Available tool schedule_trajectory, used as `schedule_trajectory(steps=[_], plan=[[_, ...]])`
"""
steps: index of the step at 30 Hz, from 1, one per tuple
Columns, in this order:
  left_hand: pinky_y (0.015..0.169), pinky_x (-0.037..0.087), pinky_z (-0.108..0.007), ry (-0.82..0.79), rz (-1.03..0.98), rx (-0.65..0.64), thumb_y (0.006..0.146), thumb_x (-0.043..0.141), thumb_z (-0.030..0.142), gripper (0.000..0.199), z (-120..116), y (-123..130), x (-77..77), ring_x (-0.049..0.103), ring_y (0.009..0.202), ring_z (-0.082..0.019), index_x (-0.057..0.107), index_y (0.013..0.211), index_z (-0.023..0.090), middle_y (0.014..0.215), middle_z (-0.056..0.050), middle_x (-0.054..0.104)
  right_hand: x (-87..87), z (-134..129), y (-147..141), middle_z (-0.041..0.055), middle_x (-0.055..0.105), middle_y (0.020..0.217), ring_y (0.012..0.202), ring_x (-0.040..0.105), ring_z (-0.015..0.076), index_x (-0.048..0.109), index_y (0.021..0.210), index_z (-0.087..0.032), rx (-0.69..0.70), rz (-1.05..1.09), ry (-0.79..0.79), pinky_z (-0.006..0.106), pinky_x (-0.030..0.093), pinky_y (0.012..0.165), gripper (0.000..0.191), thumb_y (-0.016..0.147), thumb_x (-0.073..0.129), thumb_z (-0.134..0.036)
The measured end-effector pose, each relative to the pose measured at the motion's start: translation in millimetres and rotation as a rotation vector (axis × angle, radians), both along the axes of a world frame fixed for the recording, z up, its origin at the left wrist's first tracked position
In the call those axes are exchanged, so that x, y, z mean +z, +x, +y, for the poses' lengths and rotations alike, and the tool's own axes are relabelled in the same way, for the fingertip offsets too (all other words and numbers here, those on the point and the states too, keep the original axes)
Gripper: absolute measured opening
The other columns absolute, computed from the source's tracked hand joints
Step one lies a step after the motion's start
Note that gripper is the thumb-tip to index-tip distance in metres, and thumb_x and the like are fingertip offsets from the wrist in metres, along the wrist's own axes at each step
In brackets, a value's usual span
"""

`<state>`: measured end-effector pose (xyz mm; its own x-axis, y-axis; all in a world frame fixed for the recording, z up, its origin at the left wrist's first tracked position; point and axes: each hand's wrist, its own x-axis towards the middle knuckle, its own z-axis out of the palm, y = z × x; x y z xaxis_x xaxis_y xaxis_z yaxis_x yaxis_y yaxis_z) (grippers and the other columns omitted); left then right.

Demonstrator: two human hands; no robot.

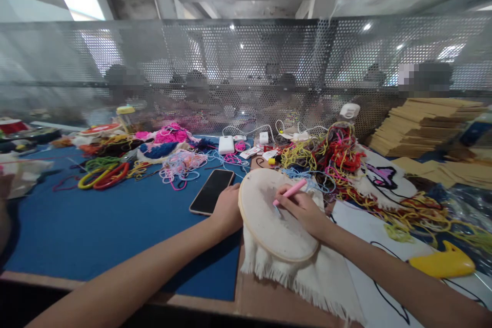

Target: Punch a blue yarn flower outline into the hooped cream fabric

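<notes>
A round embroidery hoop (261, 230) holds cream cloth stretched tight, tilted over the table's front edge area. The cloth's fringed edge (277, 279) hangs below it. My left hand (227, 207) is closed on the hoop's left rim, its fingers partly hidden behind it. In my right hand (302, 210) is a pink pen-shaped tool (291, 191), gripped like a pen. Its tip points down at the cloth near the middle, where a light blue bit shows. Faint grey smudges mark the cloth. A dark-screened phone (212, 191) lies just left of my left hand.
Tangled yarn (340, 156) is heaped behind and right of the hoop. Red-and-yellow-handled scissors (103, 177) lie left on the blue mat (126, 230). A yellow handled tool (444, 261) rests on white paper at right. Brown envelopes (418, 125) are stacked before a perforated screen (238, 61).
</notes>
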<state>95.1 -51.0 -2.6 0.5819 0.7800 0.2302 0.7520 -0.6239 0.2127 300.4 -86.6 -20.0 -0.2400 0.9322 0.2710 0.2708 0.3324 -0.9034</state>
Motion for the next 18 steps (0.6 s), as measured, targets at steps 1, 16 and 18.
schedule_trajectory(steps=[1, 16, 18], plan=[[0.091, 0.042, -0.044, 0.005, 0.043, 0.01, 0.072, 0.056, 0.012, 0.02, 0.0, -0.4, 1.9, 0.058, 0.102, -0.032, 0.07, 0.085, 0.012, 0.096, -0.016, 0.069, -0.3, -0.2, 0.1, 0.0007, 0.057, 0.078, 0.075, 0.055, 0.0143, 0.056, 0.079, -0.018, 0.004, -0.005, 0.0, 0.024, 0.04, 0.069, 0.022, 0.089, 0.048, -0.036], [0.089, 0.047, -0.042, -0.606, -0.886, -0.192, 0.074, 0.055, 0.043, 0.044, 3.6, 15.9, -29.6, 0.06, 0.099, -0.027, 0.064, 0.105, 0.014, 0.109, -0.013, 0.067, -1.6, 0.3, 1.6, 0.0011, 0.057, 0.081, 0.079, 0.054, 0.0156, 0.056, 0.081, -0.018, -0.005, -0.048, 0.045, 0.025, 0.039, 0.071, 0.022, 0.09, 0.046, -0.036], [0.088, 0.048, -0.041, -0.649, -0.93, -0.173, 0.075, 0.054, 0.044, 0.043, 5.5, 16.5, -34.4, 0.06, 0.1, -0.027, 0.063, 0.106, 0.015, 0.109, -0.012, 0.067, -2.1, 0.2, 1.6, 0.0015, 0.057, 0.081, 0.08, 0.054, 0.0161, 0.056, 0.081, -0.018, -0.01, -0.054, 0.047, 0.026, 0.04, 0.072, 0.022, 0.09, 0.046, -0.036]])
